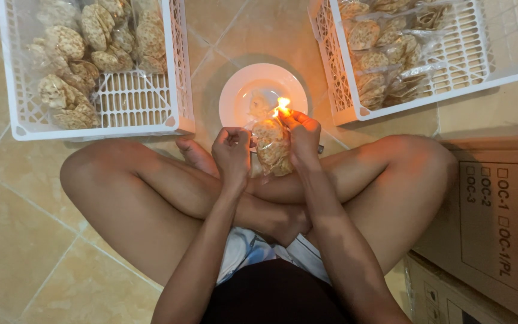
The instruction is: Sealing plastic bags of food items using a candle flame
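A small clear bag of crackers (272,147) is held upright above the crossed legs, clamped between both hands. The left hand (232,153) is closed on its left top edge; the right hand (302,137) is closed on the right, beside a small flame (283,106). Just beyond lies a white plate (239,96) on the tiled floor (19,234). White crates (178,78) with packed crackers are set far left and far right.

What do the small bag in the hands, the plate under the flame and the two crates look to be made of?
Bag: thin clear plastic film, glossy; the crackers show through.
Plate: smooth white, probably glazed ceramic, possibly melamine; its rim catches the flame's glow.
Left crate and right crate: white moulded plastic, matte, with slotted lattice walls.
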